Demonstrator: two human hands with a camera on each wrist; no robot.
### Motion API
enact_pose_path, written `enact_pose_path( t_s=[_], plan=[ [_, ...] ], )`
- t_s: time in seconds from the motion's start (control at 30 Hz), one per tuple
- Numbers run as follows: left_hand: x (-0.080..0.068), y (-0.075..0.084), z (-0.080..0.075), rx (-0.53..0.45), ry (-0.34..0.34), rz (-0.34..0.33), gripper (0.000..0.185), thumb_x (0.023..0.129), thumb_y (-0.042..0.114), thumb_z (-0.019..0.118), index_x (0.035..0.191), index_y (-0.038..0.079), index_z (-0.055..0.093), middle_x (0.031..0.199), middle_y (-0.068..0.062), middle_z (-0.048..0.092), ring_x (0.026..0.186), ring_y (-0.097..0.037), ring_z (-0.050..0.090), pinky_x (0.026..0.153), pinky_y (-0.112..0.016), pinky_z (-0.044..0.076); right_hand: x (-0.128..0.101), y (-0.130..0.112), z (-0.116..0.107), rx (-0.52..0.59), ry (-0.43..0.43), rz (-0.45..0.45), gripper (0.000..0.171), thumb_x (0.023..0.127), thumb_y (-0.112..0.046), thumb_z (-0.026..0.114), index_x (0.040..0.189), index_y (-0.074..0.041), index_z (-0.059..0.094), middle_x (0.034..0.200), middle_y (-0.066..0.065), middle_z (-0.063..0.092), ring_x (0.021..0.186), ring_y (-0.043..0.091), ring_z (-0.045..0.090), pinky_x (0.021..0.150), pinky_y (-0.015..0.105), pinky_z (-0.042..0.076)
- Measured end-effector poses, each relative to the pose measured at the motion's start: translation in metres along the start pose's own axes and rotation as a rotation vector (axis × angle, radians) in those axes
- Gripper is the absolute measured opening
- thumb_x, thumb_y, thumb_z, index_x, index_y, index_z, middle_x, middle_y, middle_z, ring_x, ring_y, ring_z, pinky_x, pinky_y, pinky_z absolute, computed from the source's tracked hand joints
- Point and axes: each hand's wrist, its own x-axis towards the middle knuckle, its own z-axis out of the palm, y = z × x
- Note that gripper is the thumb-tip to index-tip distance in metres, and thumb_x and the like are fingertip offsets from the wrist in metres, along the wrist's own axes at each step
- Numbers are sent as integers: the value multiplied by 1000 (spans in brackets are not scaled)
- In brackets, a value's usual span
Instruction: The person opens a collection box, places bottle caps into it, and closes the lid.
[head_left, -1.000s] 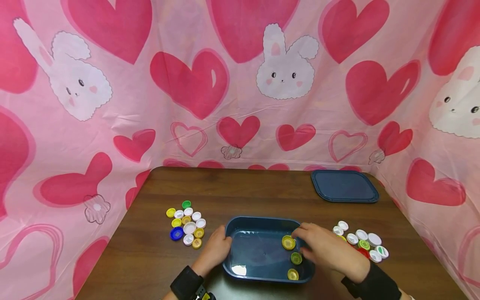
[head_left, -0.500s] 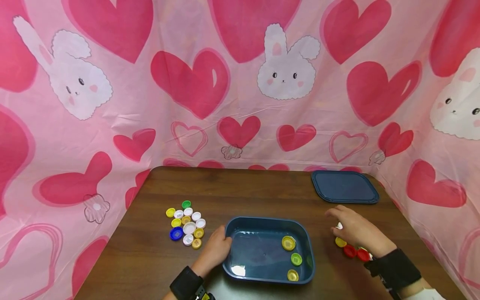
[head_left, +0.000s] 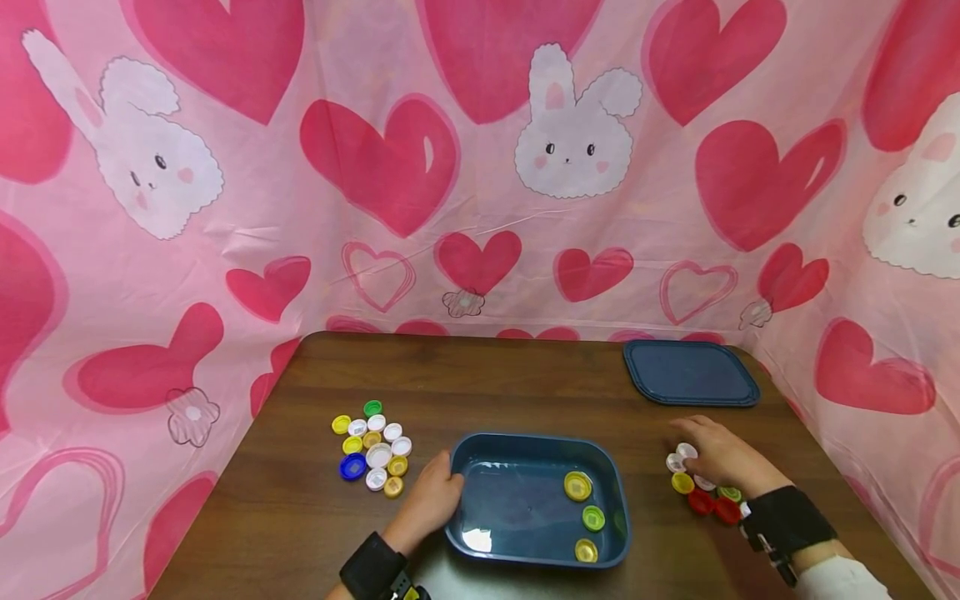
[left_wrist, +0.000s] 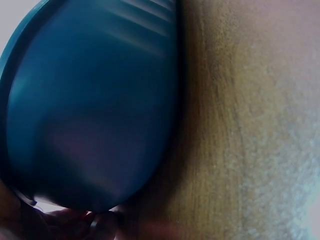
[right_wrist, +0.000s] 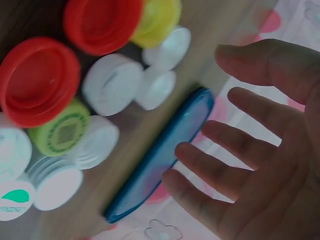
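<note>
Loose bottle caps (head_left: 701, 502), red, white, yellow and green, lie grouped on the counter (head_left: 495, 387), right of the blue bin (head_left: 517, 500). The right hand (head_left: 723, 457) is over the far side of this group; grip apart, fingers (right_wrist: 215, 167) spread, nothing between them. Contact with any cap cannot be confirmed. The bin stands upright; toward its right end lie a larger yellow cap (head_left: 577, 486), a green cap (head_left: 593, 518) and a smaller yellow cap (head_left: 586, 550), none touching another. The left hand (head_left: 431, 497) is clamped on the bin's left rim.

Step in hand, as judged: choosing a cap from the right group while the bin is steadied. The next move calls for the fingertips to close on one cap without disturbing its neighbours.

Further out: a second cap group (head_left: 353, 467) left of the bin; a blue lid (head_left: 690, 372) flat at the counter's far right; behind, a pink patterned backdrop (head_left: 480, 183).
</note>
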Motion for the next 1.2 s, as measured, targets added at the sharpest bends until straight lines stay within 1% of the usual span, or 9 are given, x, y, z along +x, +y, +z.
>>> enact_pose_path(
  t_s=[0.1,0.23,0.33,0.6,0.83,0.93,1.0,1.07,1.2],
  plan=[
    [0,0,0,-3,-3,-4,42,99,7,48,137,-11,47,130,-27,57,121,-41,56,102,-62,45,5,7,3,1,-21,16,52,83,-6,77,130,8,59,124,32,58,116,51,55,95,65,47],
    [0,0,-1,-3,-15,-15,44,100,9,49,139,-11,45,133,-28,55,123,-42,55,103,-62,44,10,15,7,6,-39,19,41,82,-2,75,122,3,64,117,25,63,111,45,58,95,64,47],
    [0,-1,0,-1,-18,-11,43,100,9,49,139,-11,46,132,-27,56,123,-42,55,102,-63,44,13,19,11,2,-52,20,36,81,0,75,116,0,67,112,21,64,108,43,59,94,64,46],
    [0,-1,0,-7,-25,-19,44,101,10,48,140,-10,44,133,-26,55,122,-40,56,102,-62,45,17,23,16,-15,-79,47,41,79,3,74,118,2,66,116,26,62,109,46,58,95,65,46],
    [0,-2,1,-5,-26,-21,43,101,9,48,139,-9,45,131,-24,56,119,-37,57,101,-61,46,20,24,20,-3,-77,48,44,76,5,74,119,3,65,112,26,62,100,41,59,90,63,49],
    [0,-1,1,-4,-23,-27,43,101,9,48,139,-9,46,131,-24,57,118,-37,57,101,-61,46,21,24,20,-5,-82,58,43,77,4,74,119,2,65,111,25,62,98,39,59,89,62,50],
    [0,-1,1,-3,-22,-33,42,101,9,48,139,-8,46,130,-23,57,117,-36,58,100,-61,47,21,24,21,-13,-75,48,41,78,3,73,118,2,66,109,24,62,96,38,59,87,60,51],
    [0,-1,1,-4,-22,-34,41,101,9,48,138,-8,46,128,-22,57,115,-35,58,100,-60,47,22,25,22,-14,-60,43,35,79,3,73,114,0,67,105,20,62,93,35,58,85,58,53],
    [0,-1,1,-5,-26,-31,41,100,9,48,138,-8,47,126,-21,58,112,-33,58,99,-60,48,22,26,24,-10,-24,11,22,78,5,72,98,-3,67,93,11,59,84,30,56,78,50,54]
  ],
)
